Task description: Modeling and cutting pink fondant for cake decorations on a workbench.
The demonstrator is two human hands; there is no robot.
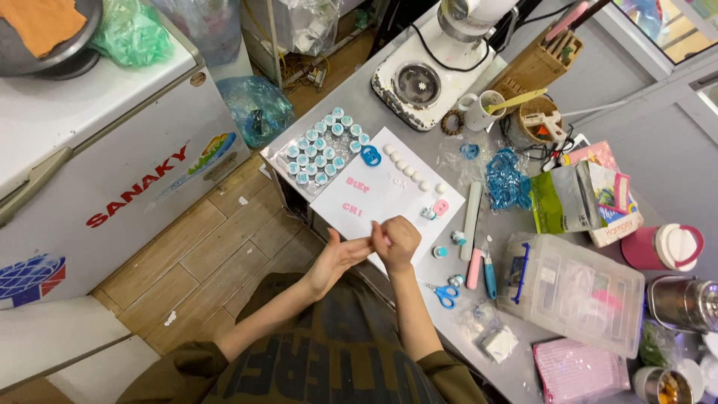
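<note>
I see the right hand (396, 241) pinched shut on a small white lump, possibly soft clay, against the flat-open left hand (338, 258), above the white sheet (374, 196) on the desk (441, 295). I judge it light and easily dented; hold by fingertips.

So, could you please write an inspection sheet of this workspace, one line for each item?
Surface: grey table, crowded.
Job's things: white sheet with pink letters and small white balls; tray of blue-capped pieces.
Clutter: blue scissors, clear plastic box, white rolling pin, wooden knife block.
Grippers: left hand and right hand close together over the sheet's near edge; whatever they pinch is too small to tell.
Cables: black cord by the white mixer.
Surroundings: white chest freezer, wooden floor.
</note>
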